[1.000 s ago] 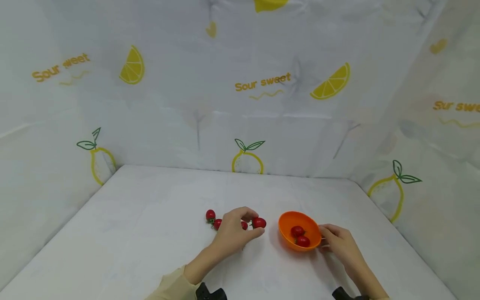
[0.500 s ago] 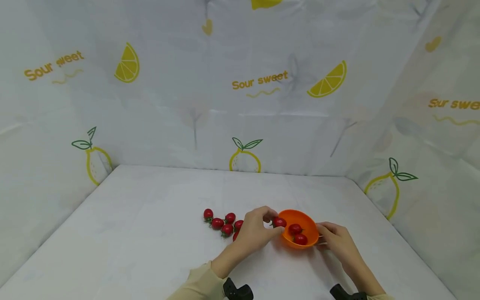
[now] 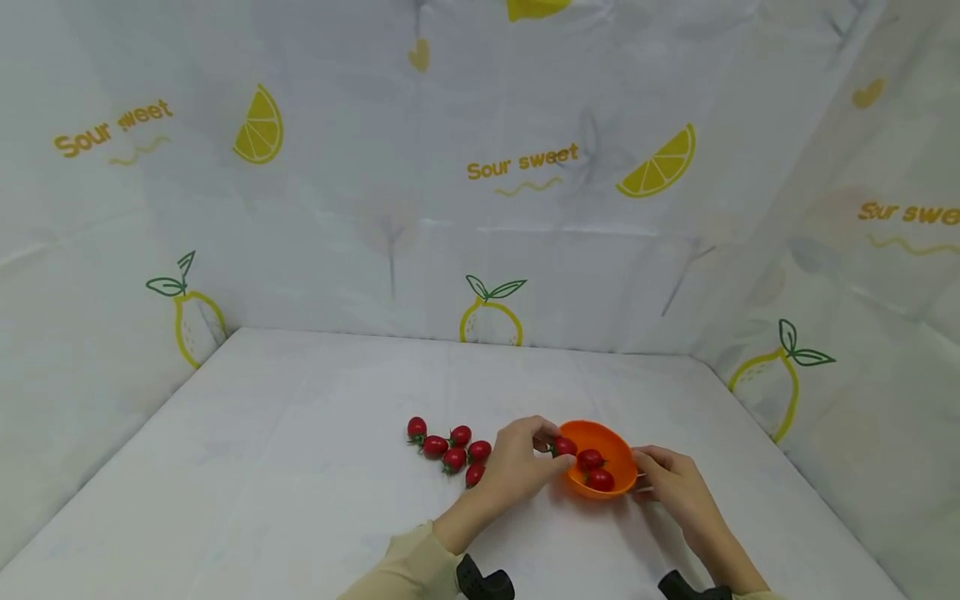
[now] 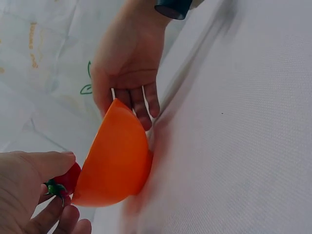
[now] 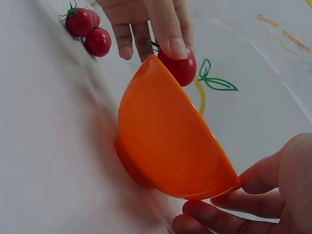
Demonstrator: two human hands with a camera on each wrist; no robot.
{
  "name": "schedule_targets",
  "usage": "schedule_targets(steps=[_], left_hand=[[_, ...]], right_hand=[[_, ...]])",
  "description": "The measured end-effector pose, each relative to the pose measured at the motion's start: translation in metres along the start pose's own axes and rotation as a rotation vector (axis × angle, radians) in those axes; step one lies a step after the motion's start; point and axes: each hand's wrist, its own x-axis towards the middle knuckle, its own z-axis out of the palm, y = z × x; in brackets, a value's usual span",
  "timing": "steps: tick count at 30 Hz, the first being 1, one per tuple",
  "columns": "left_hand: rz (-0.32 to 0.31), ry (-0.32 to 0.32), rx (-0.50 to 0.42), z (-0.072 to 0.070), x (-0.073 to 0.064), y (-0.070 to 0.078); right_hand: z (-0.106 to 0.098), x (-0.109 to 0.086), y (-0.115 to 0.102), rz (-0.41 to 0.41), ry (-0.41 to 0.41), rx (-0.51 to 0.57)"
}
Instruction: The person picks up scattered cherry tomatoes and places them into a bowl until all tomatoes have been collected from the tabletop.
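Note:
Between thumb and fingers, my left hand pinches a red cherry tomato at the left rim of an orange bowl. Its green stem faces my palm in the left wrist view. Two more cherry tomatoes lie inside the bowl. My right hand holds the bowl by its right rim, thumb at the edge and fingers below it, as the right wrist view shows. The bowl stands on its foot on the white table.
Several cherry tomatoes lie in a loose group left of the bowl on the white table. White sheets with lemon prints stand behind and at the sides of the table.
My left hand has moved right with the cherry tomato, from beside the loose group to the bowl's rim. My right hand has stayed at the bowl.

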Motion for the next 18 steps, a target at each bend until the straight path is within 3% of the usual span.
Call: schedule_targets(steps=[7, 18], left_hand=[[0.016, -0.003, -0.027, 0.0052, -0.0004, 0.0012], [-0.026, -0.004, -0.033, 0.0054, -0.0019, 0.0017]], right_hand=[[0.0004, 0.0001, 0.0006, 0.007, 0.005, -0.002], [0.0017, -0.0027, -0.002, -0.004, 0.008, 0.015]])
